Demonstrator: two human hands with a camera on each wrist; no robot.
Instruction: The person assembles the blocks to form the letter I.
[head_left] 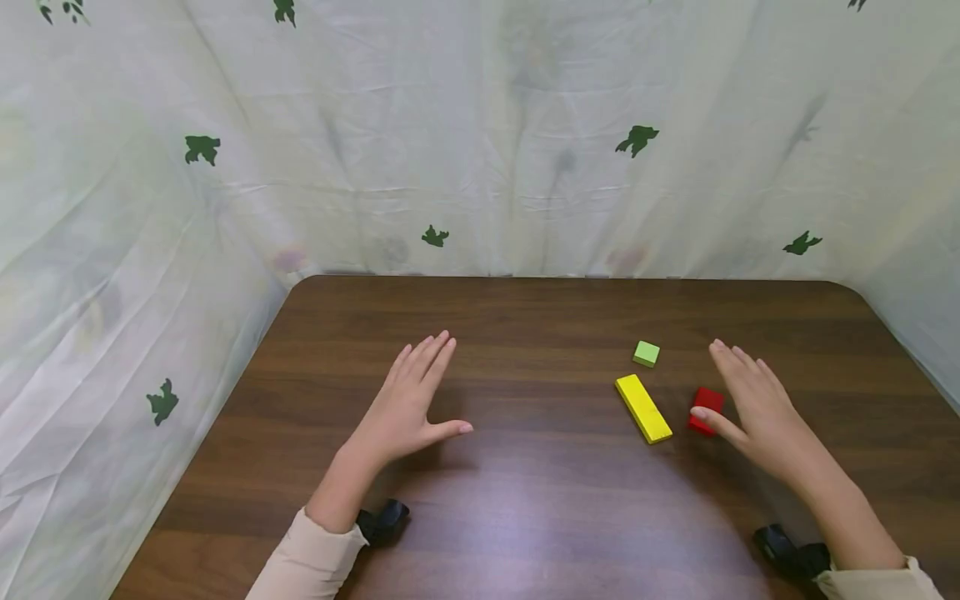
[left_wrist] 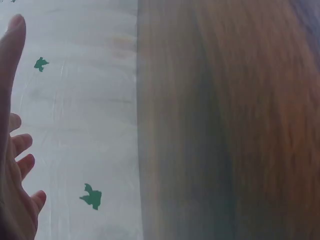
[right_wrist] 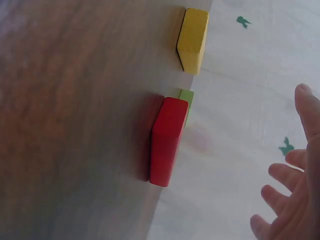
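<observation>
My right hand [head_left: 765,421], fingers straight and thumb spread, hovers above the table beside a red block [head_left: 708,408]; its thumb overlaps the block in the head view. In the right wrist view that red block [right_wrist: 168,142] lies apart from the hand [right_wrist: 295,190]. To its left is a long yellow block [head_left: 643,408], lying flat at a slant. A small light green block [head_left: 646,353] sits just beyond the yellow one. Over the left half of the table, my left hand [head_left: 408,408] holds nothing, its fingers extended and thumb out.
The brown wooden table [head_left: 525,333] has rounded far corners. A pale curtain [head_left: 480,150] with green bird-like shapes hangs behind it and along the sides. Each wrist wears a dark camera, one of them the left wrist camera [head_left: 384,522].
</observation>
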